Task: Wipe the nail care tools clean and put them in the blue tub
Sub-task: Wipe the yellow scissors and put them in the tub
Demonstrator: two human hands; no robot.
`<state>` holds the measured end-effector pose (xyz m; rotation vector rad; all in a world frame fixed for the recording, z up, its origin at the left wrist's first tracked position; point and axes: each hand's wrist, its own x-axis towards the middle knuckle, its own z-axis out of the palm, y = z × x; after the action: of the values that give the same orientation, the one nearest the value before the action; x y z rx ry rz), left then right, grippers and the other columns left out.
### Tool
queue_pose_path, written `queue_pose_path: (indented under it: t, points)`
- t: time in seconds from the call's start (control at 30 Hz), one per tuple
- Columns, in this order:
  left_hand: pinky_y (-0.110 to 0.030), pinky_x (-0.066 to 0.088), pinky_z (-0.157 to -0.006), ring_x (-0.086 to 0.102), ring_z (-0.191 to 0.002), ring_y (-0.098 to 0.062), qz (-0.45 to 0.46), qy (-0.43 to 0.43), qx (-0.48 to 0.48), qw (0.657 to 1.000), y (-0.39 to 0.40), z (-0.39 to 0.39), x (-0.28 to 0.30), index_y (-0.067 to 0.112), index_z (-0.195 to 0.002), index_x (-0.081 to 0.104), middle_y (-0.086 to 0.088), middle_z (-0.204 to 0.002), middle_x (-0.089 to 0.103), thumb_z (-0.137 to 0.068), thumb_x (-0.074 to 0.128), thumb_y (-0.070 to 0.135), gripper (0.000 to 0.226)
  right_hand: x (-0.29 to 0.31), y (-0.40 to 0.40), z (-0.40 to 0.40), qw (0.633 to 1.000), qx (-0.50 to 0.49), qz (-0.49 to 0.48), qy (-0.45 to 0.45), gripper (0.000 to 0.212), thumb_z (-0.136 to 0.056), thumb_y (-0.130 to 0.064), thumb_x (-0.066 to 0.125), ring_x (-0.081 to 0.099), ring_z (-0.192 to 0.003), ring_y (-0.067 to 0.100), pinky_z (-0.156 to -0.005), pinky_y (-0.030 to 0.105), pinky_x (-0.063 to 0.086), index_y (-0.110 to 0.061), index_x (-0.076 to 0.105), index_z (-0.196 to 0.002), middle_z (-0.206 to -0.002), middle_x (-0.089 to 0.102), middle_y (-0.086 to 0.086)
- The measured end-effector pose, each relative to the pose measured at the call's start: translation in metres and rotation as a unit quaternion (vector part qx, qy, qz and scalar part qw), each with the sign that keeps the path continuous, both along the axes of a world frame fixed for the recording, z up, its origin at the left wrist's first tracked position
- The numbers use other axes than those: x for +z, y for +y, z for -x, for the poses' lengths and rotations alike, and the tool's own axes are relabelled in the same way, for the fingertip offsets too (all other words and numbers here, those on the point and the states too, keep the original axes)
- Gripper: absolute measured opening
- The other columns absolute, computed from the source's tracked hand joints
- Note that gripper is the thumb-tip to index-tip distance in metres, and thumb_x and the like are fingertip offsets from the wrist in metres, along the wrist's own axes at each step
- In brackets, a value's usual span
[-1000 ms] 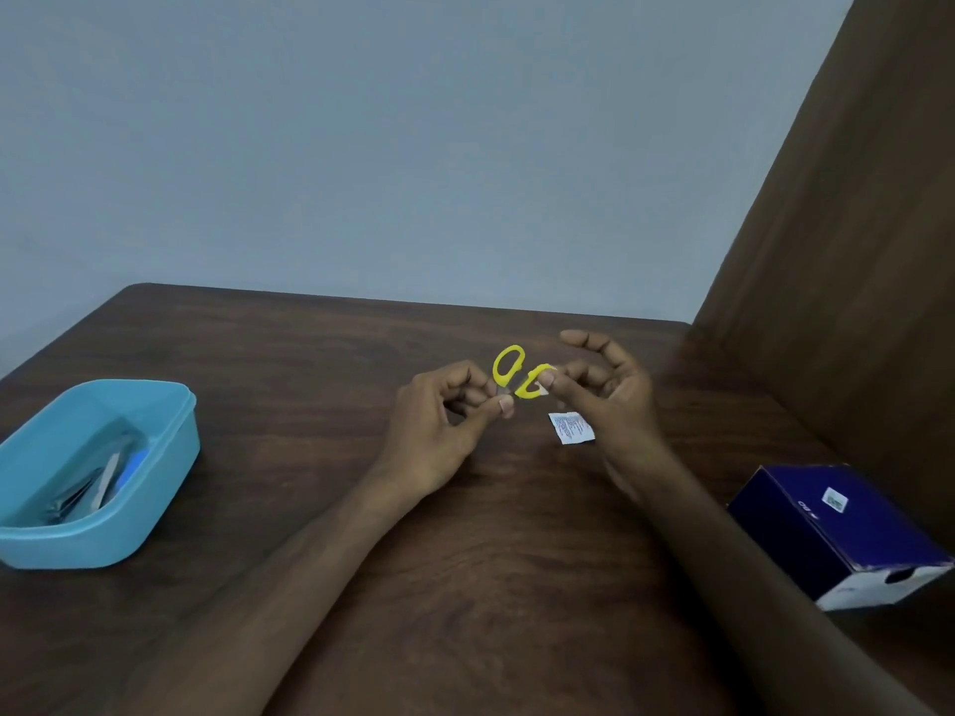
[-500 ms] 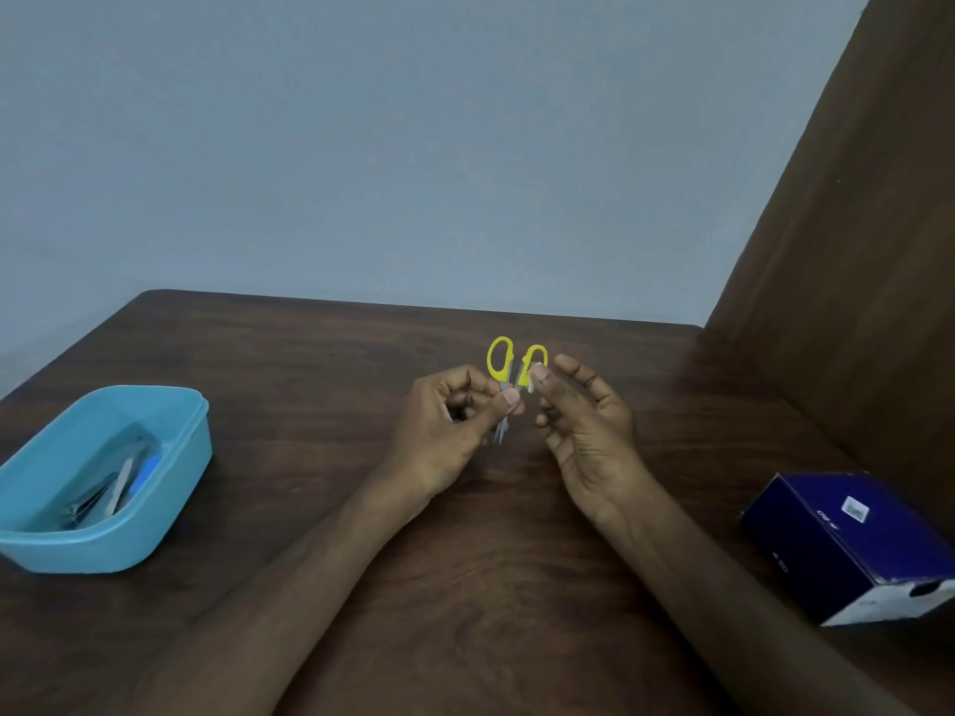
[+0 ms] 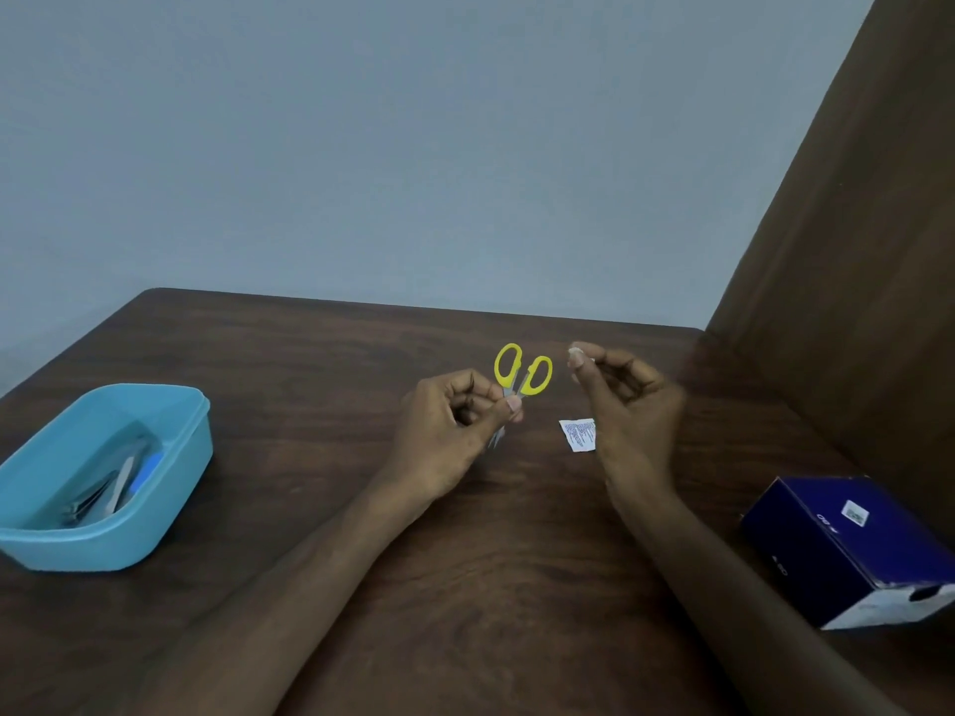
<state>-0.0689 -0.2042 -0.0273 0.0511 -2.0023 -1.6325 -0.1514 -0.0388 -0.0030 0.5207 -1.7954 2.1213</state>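
Yellow-handled small metal scissors [image 3: 518,385] pinched in my left hand [image 3: 455,426], right hand [image 3: 628,405] pinching a small white wipe [image 3: 578,355]; blue plastic tub [image 3: 170,488] already holds tools, scissors left.

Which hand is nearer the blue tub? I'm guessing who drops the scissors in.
Left. The left hand, holding the yellow scissors, is right of the blue tub; the right hand is farther right.
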Motion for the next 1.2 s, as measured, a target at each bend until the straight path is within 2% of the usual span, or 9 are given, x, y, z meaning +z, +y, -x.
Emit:
queue_pose_path:
  t: [0.07,0.17,0.33,0.47,0.63,0.73,0.8,0.97,1.2]
  points:
    - [-0.019,0.05,-0.062,0.066,-0.06,-0.004,0.02,0.001,0.0,1.0,0.001,-0.001,0.0,0.018,-0.081,0.076,0.002,-0.08,0.082,-0.095,0.082,0.017,0.015,0.0,0.004,0.001,0.976,-0.031,-0.123,0.179,0.013,-0.09,-0.009,0.085,0.078,-0.101,0.017,-0.095,0.033,0.06,-0.014,0.084,-0.102,-0.105,0.083,-0.004]
    - [-0.018,0.052,-0.065,0.073,-0.068,-0.015,0.04,0.004,0.002,0.999,0.0,-0.001,0.001,0.015,-0.082,0.077,0.003,-0.079,0.082,-0.094,0.083,0.015,0.013,-0.003,0.004,0.002,0.875,-0.055,-0.288,0.384,0.017,-0.087,-0.008,0.088,0.068,-0.096,0.019,-0.088,0.023,0.054,-0.014,0.085,-0.102,-0.104,0.081,-0.008]
    - [-0.016,0.053,-0.067,0.076,-0.074,-0.025,0.035,0.003,0.009,0.999,0.001,-0.003,0.003,0.012,-0.084,0.079,0.004,-0.08,0.082,-0.095,0.082,0.015,0.012,-0.003,0.012,0.009,0.876,-0.111,-0.289,0.369,0.011,-0.091,-0.015,0.085,0.065,-0.093,0.02,-0.084,0.028,0.054,-0.017,0.085,-0.101,-0.102,0.081,-0.012]
    - [-0.019,0.056,-0.069,0.079,-0.08,-0.025,0.01,-0.006,0.016,1.0,0.0,-0.001,0.004,0.014,-0.088,0.08,0.004,-0.081,0.083,-0.095,0.082,0.018,0.009,-0.005,0.015,0.01,0.811,-0.107,-0.362,0.447,0.009,-0.093,-0.026,0.081,0.065,-0.1,0.018,-0.09,0.044,0.047,-0.029,0.084,-0.102,-0.113,0.077,-0.023]
    - [-0.029,0.058,-0.076,0.081,-0.084,-0.02,-0.031,-0.014,0.022,0.999,-0.001,-0.001,0.004,0.015,-0.087,0.078,0.003,-0.082,0.083,-0.094,0.083,0.021,0.01,-0.004,0.018,0.019,0.899,-0.126,-0.272,0.32,0.012,-0.091,-0.018,0.085,0.07,-0.101,0.017,-0.09,0.032,0.055,-0.019,0.085,-0.103,-0.11,0.08,-0.011]
    - [-0.029,0.057,-0.074,0.079,-0.078,-0.016,-0.038,0.001,0.025,0.999,-0.001,-0.002,0.005,0.015,-0.083,0.077,0.002,-0.083,0.083,-0.092,0.085,0.02,0.013,-0.005,0.005,0.007,0.994,0.032,-0.096,0.045,0.011,-0.091,-0.009,0.082,0.079,-0.091,0.017,-0.077,0.031,0.062,-0.009,0.082,-0.103,-0.103,0.083,0.002]
    - [-0.029,0.06,-0.075,0.078,-0.076,-0.013,-0.032,0.018,0.024,0.999,-0.001,-0.003,0.006,0.018,-0.078,0.078,0.003,-0.084,0.083,-0.087,0.089,0.017,0.015,-0.007,-0.003,0.0,0.994,0.089,-0.025,-0.055,0.007,-0.095,-0.006,0.077,0.078,-0.077,0.02,-0.069,0.032,0.063,-0.006,0.079,-0.102,-0.095,0.083,0.009]
    - [-0.031,0.064,-0.08,0.081,-0.081,-0.016,-0.006,0.038,0.023,0.999,0.0,-0.004,0.006,0.013,-0.077,0.081,0.005,-0.085,0.083,-0.075,0.097,0.017,0.017,-0.003,-0.006,-0.003,0.98,0.135,0.047,-0.136,0.005,-0.099,-0.006,0.071,0.077,-0.076,0.02,-0.071,0.029,0.064,-0.004,0.075,-0.1,-0.091,0.081,0.011]
    - [-0.032,0.062,-0.08,0.08,-0.076,-0.016,-0.045,0.002,0.039,0.998,-0.003,-0.002,0.004,0.019,-0.088,0.076,-0.003,-0.074,0.08,-0.07,0.101,0.019,0.031,0.001,0.004,0.005,0.995,0.046,0.028,-0.082,0.011,-0.094,-0.008,0.08,0.08,-0.091,0.017,-0.085,0.032,0.063,-0.007,0.08,-0.105,-0.1,0.084,0.007]
